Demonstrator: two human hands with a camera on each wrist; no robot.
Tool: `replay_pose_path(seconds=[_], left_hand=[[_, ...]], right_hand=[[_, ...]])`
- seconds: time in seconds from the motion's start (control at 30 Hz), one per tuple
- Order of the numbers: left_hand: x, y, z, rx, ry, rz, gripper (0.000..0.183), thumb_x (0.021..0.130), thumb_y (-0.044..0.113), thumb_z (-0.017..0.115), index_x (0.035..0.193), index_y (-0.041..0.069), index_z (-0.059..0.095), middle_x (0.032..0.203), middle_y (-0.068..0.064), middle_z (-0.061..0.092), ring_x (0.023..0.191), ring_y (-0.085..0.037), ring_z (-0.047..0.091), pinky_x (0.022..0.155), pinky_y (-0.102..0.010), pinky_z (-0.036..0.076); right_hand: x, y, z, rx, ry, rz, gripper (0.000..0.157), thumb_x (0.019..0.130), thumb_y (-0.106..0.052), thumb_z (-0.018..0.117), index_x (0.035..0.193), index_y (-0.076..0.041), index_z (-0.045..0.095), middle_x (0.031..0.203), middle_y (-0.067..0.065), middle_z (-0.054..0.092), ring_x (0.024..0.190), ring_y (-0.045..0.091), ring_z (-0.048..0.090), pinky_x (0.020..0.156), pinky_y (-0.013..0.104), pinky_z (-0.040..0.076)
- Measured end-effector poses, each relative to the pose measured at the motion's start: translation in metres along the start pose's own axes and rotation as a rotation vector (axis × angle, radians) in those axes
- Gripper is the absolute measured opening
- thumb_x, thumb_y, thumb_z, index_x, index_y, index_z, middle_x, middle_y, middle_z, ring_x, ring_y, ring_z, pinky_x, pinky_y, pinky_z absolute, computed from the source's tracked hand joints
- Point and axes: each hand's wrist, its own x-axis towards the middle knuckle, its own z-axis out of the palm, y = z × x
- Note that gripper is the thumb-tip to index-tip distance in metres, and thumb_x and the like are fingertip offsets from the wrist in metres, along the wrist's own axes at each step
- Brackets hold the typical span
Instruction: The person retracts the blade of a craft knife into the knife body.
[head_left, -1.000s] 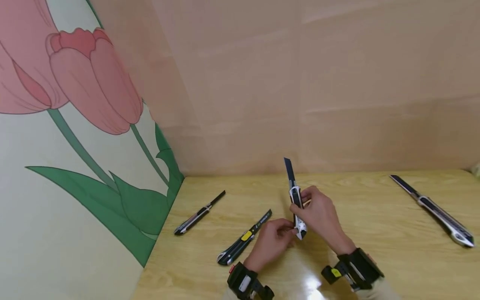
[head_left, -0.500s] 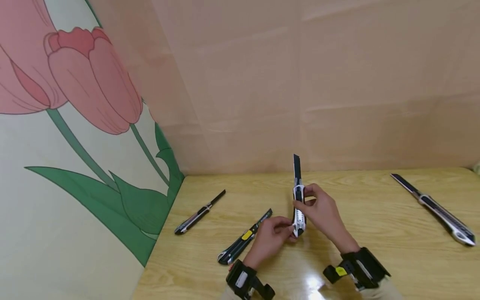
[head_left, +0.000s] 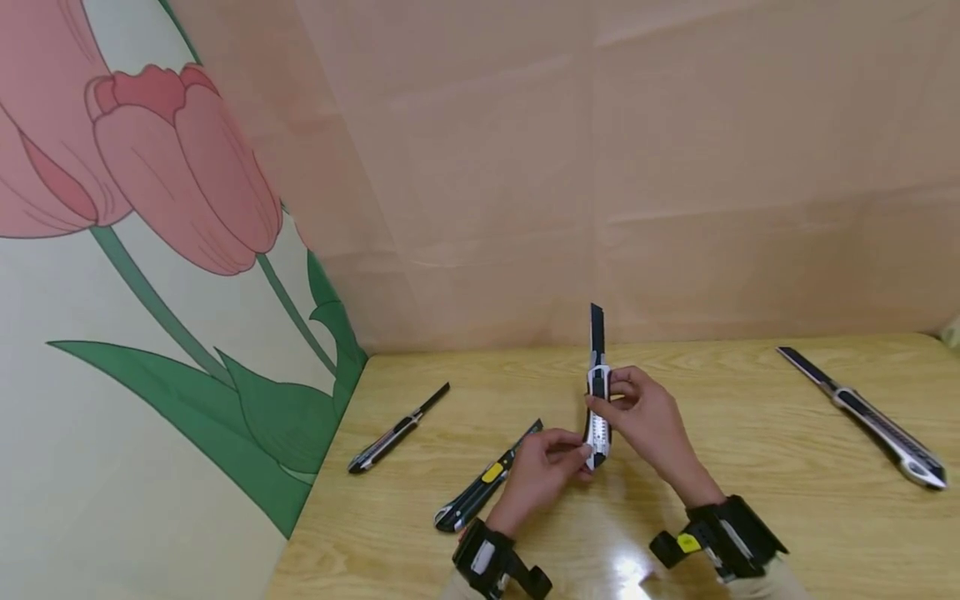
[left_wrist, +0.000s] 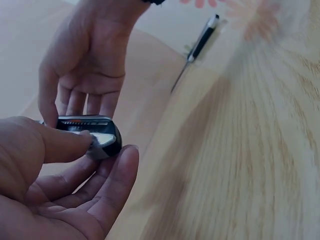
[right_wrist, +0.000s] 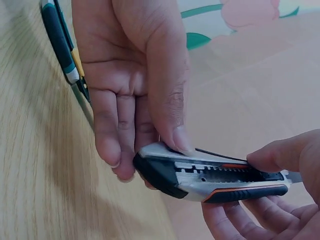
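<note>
A silver-and-black snap-off utility knife point(head_left: 598, 417) stands nearly upright over the table, its long dark blade out and pointing up. My right hand point(head_left: 652, 425) grips the upper handle, thumb on the front near the slider, fingers behind. With thumb and fingers, my left hand point(head_left: 536, 475) pinches the handle's butt end. In the right wrist view the knife point(right_wrist: 220, 175) shows a toothed slot and orange trim. There the left thumb presses at the butt, and the right thumb lies near the blade end. Seen from the left wrist, the knife's butt point(left_wrist: 107, 142) faces the camera.
On the wooden table point(head_left: 705, 375) lie three more utility knives with blades out. A small knife point(head_left: 386, 442) is at the left, a black knife with a yellow slider point(head_left: 471, 500) beside my left hand, and a large silver-black knife point(head_left: 888, 437) far right. A brown sheet point(head_left: 480, 167) hangs behind.
The held knife has turned from leaning left to nearly upright, its tip shifting right and slightly up. Both hands keep hold of it. The other knives lie where they were.
</note>
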Motion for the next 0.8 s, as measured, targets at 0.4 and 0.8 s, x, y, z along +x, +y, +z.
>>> replay_pose_path(seconds=[0.4,0.8], left_hand=[[0.0050,0.0018,0.0014,0.012,0.035,0.000,0.014,0.090,0.003,0.069,0.102,-0.004,0.070,0.094,-0.016,0.072,0.075,-0.034,0.072,0.065,-0.033,0.066],[0.0080,0.0022,0.0050,-0.045,-0.006,0.004,0.014,0.090,0.000,0.068,0.103,-0.004,0.070,0.096,-0.017,0.072,0.077,-0.039,0.071,0.070,-0.040,0.066]], right_hand=[[0.0067,-0.0010,-0.0034,0.221,-0.035,-0.008,0.049,0.097,-0.040,0.059,0.124,0.000,0.063,0.109,0.020,0.071,0.087,0.024,0.071,0.065,0.034,0.066],[0.0097,0.0012,-0.0059,0.305,-0.032,0.035,0.049,0.096,-0.039,0.061,0.121,0.003,0.066,0.108,0.027,0.070,0.083,0.015,0.072,0.065,0.029,0.066]])
